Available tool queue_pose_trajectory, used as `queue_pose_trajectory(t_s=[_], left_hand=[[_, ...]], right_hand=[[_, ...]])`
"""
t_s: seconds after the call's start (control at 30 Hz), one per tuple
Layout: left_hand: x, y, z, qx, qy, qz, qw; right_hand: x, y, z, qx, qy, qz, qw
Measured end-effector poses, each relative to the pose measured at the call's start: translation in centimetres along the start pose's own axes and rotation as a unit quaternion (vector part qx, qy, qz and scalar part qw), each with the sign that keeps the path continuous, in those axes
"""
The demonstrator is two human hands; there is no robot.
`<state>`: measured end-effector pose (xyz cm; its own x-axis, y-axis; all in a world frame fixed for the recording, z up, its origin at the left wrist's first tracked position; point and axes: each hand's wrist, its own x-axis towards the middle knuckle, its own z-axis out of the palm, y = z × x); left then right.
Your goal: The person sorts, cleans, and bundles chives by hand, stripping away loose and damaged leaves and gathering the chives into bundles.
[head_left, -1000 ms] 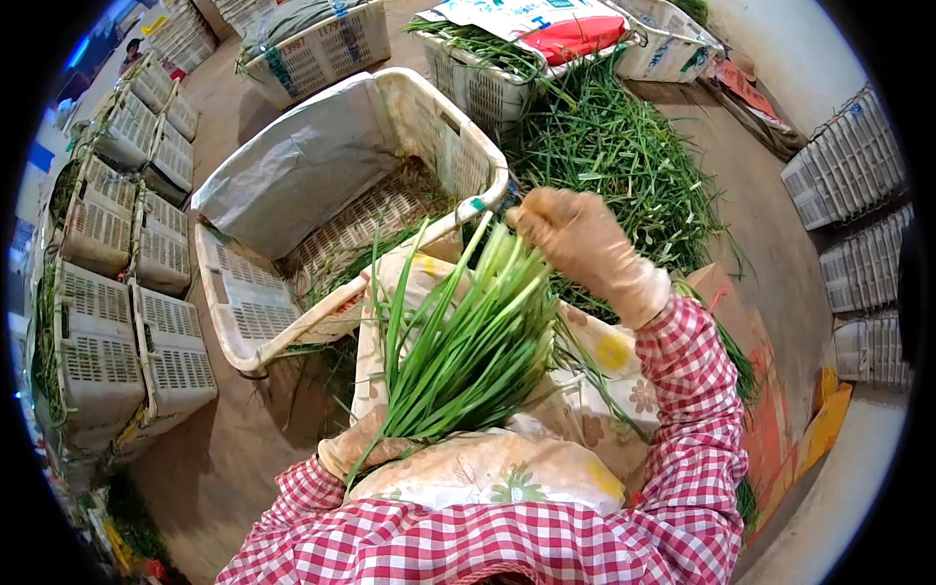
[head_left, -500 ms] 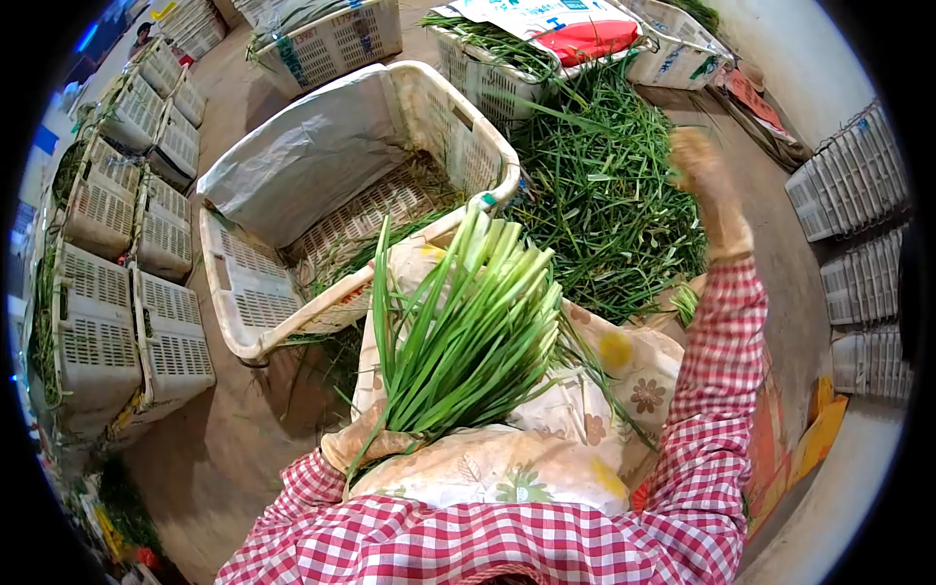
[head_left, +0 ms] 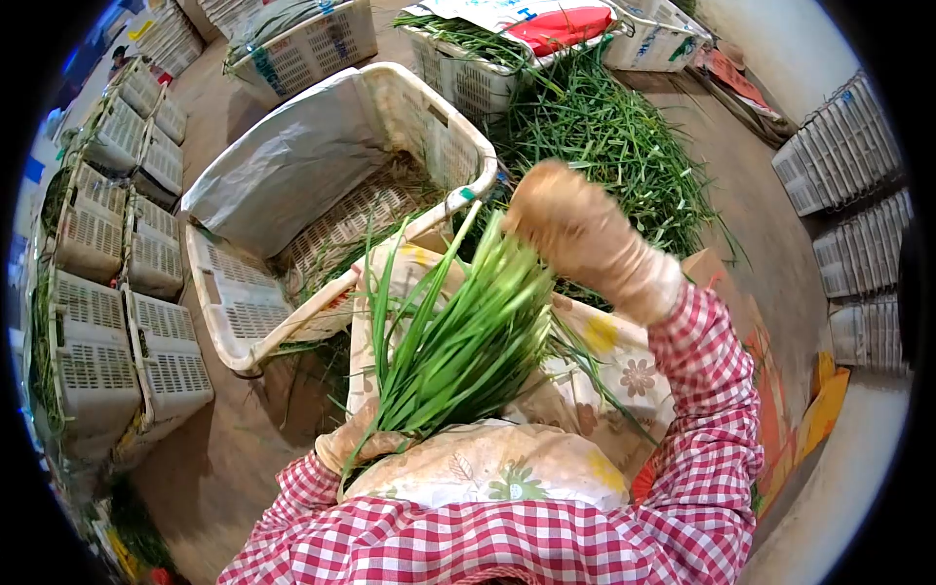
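A bunch of garlic chives point(head_left: 458, 351), or similar flat-leaved greens, lies across my lap with its pale stem ends pointing away from me. My left hand point(head_left: 359, 447), in a stained glove, is closed round the leafy end at the lower left. My right hand point(head_left: 575, 219), gloved too, is at the pale stem ends; motion blurs its fingers, and whether they grip any stems cannot be made out. Under the bunch is a flower-patterned apron point(head_left: 624, 380). Beyond my right hand a heap of loose green leaves point(head_left: 624, 146) covers the floor.
A large white plastic crate point(head_left: 468, 190) with a pale liner stands tilted just ahead on the left. Crates of greens point(head_left: 166, 341) line the left side. Another filled crate point(head_left: 468, 73) stands behind the heap. Stacked crates point(head_left: 843, 146) are by the right wall.
My right hand has swung left and nearer, from above the right side of the leaf heap to the bunch's stem ends. My left hand still holds the bunch. The view has shifted slightly.
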<state>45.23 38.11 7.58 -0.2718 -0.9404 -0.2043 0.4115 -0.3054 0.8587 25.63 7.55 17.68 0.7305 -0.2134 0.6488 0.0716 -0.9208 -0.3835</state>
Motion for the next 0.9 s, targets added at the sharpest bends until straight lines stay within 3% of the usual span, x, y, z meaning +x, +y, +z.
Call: queue_pose_trajectory(t_s=[0.07,0.1,0.13,0.17,0.23,0.27,0.3,0.37,0.4,0.43,0.47,0.5,0.53,0.57,0.7,0.83,0.9], left_hand=[[0.0,0.0,-0.2,-0.003,0.004,0.006,1.000],[-0.1,0.0,-0.5,-0.006,0.008,0.003,1.000],[-0.1,0.0,-0.6,-0.008,0.012,-0.001,1.000],[-0.2,0.1,-0.7,-0.008,0.016,-0.007,1.000],[-0.3,-0.1,-1.0,-0.012,0.024,-0.014,1.000],[-0.3,-0.3,-1.1,-0.013,0.025,-0.016,0.999],[-0.3,-0.4,-1.1,-0.012,0.025,-0.017,0.999],[-0.1,-0.5,-1.1,-0.013,0.026,-0.020,0.999],[0.2,-0.6,-1.0,-0.011,0.023,-0.021,0.999],[0.3,-0.6,-0.9,-0.010,0.020,-0.022,1.000],[0.4,-0.6,-0.8,-0.008,0.017,-0.025,0.999],[0.5,-0.5,-0.7,-0.006,0.015,-0.027,0.999],[0.7,-0.5,-0.7,-0.003,0.015,-0.029,0.999],[0.7,-0.5,-0.5,-0.001,0.014,-0.031,0.999],[0.8,-0.5,-0.2,0.004,0.016,-0.033,0.999],[0.9,-0.5,-0.2,0.005,0.009,-0.034,0.999],[0.9,-0.5,-0.1,0.005,0.008,-0.037,0.999]], right_hand=[[0.0,3.5,-2.6,-0.154,0.079,0.034,0.984],[-0.1,4.8,-4.7,-0.148,0.139,0.168,0.965],[-0.8,6.1,-6.9,-0.221,0.192,0.212,0.932],[-1.6,7.3,-9.1,-0.284,0.239,0.262,0.890],[-2.3,9.2,-13.4,-0.428,0.263,0.475,0.722],[-2.4,9.3,-13.2,-0.424,0.263,0.472,0.727],[-3.0,9.1,-12.8,-0.375,0.215,0.522,0.735],[-4.1,8.7,-10.2,-0.261,0.143,0.497,0.815],[-5.4,9.4,-7.3,-0.195,0.122,0.419,0.878],[-4.8,7.4,-6.0,0.016,0.016,0.391,0.920],[-4.3,5.3,-4.7,0.231,-0.093,0.393,0.885],[-3.5,4.1,-2.1,0.282,-0.139,0.367,0.875],[-2.0,1.4,-0.8,0.252,-0.194,0.433,0.843],[-1.7,0.4,0.3,0.268,-0.211,0.409,0.846],[-1.0,-0.3,0.4,0.436,-0.218,0.426,0.762],[-0.4,-1.2,0.5,0.429,-0.269,0.449,0.736],[-0.5,-1.7,1.0,0.440,-0.242,0.463,0.730]])
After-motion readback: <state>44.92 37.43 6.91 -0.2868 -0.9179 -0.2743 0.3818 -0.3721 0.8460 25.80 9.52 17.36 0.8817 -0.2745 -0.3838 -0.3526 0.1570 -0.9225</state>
